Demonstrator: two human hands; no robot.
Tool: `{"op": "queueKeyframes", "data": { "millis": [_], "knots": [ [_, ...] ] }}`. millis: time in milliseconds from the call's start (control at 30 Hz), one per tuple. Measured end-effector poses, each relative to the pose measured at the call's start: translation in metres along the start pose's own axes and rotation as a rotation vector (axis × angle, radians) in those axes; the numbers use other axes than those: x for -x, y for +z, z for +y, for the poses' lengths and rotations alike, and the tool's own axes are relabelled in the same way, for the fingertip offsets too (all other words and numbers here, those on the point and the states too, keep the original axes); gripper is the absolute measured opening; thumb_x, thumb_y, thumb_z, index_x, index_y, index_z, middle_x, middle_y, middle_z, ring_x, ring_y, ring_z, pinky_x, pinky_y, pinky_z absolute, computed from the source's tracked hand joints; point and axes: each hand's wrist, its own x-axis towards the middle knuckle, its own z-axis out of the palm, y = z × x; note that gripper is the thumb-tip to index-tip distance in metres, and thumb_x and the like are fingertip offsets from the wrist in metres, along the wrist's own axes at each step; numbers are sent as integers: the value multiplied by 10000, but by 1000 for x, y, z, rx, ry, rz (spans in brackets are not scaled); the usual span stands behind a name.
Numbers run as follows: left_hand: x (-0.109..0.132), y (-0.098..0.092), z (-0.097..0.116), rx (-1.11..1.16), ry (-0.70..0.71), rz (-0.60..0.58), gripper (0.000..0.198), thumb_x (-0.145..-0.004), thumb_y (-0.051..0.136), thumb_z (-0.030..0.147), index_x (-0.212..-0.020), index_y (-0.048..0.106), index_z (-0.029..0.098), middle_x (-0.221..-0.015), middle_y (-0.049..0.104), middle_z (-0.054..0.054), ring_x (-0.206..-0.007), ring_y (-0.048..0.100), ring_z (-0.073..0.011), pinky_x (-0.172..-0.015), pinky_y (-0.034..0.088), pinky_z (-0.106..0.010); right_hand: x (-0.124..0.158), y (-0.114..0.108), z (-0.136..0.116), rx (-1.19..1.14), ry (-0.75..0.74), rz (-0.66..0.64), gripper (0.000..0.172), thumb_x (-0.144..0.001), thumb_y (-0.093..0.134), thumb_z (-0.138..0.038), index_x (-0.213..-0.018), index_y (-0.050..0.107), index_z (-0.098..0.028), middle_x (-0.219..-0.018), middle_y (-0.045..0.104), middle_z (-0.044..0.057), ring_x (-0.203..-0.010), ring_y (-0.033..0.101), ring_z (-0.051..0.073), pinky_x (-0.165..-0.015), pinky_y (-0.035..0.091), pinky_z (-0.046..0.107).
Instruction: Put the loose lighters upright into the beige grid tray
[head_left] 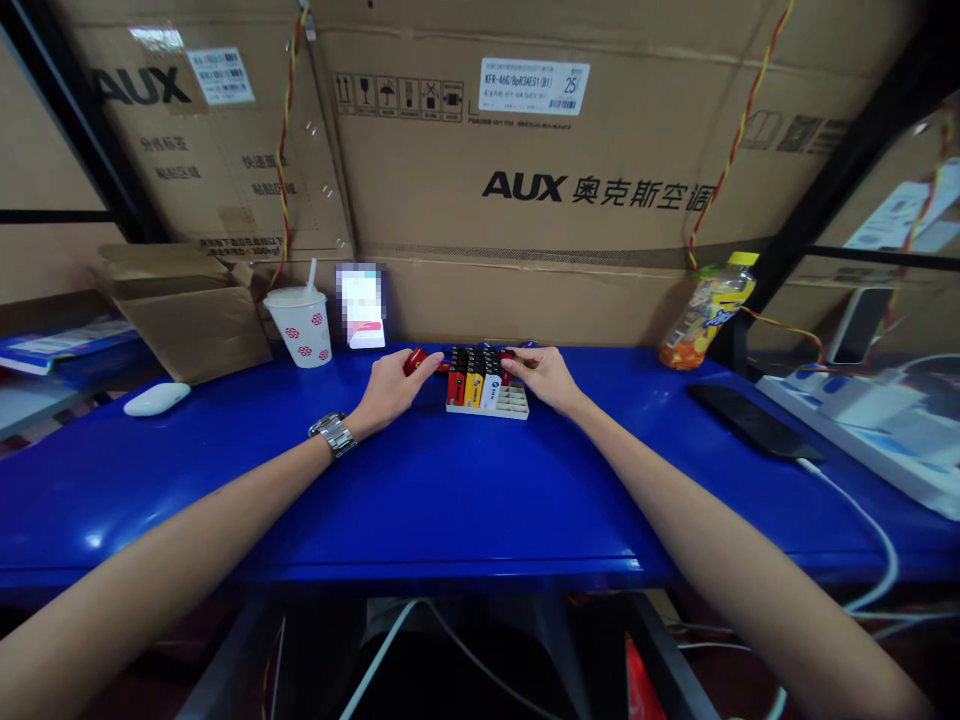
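Note:
A white gridded tray [513,411] stands on the blue table, its left part filled with upright lighters that have black tops. A red lighter [456,388], a yellow lighter [473,389] and a white lighter [491,391] form its front row. Bare cells show at its right front. At the tray's left, my left hand [391,388] is closed on a red lighter [414,361], held tilted. My right hand [551,376] pinches another red lighter [506,364] over the tray's right side. Some lighters behind are partly hidden.
A paper cup with a straw [301,328], a lit phone [362,305] and a paper bag [196,325] stand back left; a white case [157,399] lies nearby. Rightward are a drink bottle [705,315], a dark phone [750,422] on a cable and a power strip [847,420].

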Motion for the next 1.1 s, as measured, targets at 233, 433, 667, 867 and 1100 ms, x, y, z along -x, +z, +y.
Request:
{"op": "queueKeyframes", "data": {
  "millis": [233,433,667,867,1100],
  "knots": [
    [4,-3,8,-74,41,-5,323,-854,569,477,-726,453,205,-593,540,11,-534,489,-127,-511,339,-264,0,-6,-18,180,-71,112,372,-867,558,-464,-1020,745,-181,-855,724,78,-849,645,237,-781,510,385],
    [17,-4,26,-47,215,24,262,-834,584,288,-1010,412,200,-720,616,-1,-568,566,-138,-541,391,-269,11,4,-66,130,-383,226,295,-873,568,-462,-849,746,-228,-860,699,65,-836,618,204,-772,497,389],
    [25,3,32,-3,349,-44,306,-813,587,262,-1024,376,196,-688,563,28,-533,554,-124,-509,402,-257,21,34,-91,205,-543,62,171,-849,640,-379,-884,700,-222,-890,673,47,-907,565,196,-856,453,392],
    [17,-2,24,14,322,-32,274,-875,550,342,-1052,407,190,-811,612,-18,-548,556,-102,-501,409,-240,-2,4,-54,-103,-318,202,316,-857,574,-506,-873,613,-193,-796,618,35,-724,571,157,-672,473,320],
    [-7,-3,-18,-359,313,-46,209,-920,378,216,-1000,562,156,-947,617,-104,-852,595,-208,-775,482,-362,-8,-41,-18,-114,-79,126,344,-713,696,-500,-791,582,-184,-626,553,3,-510,484,118,-508,395,281]
  ]
}}
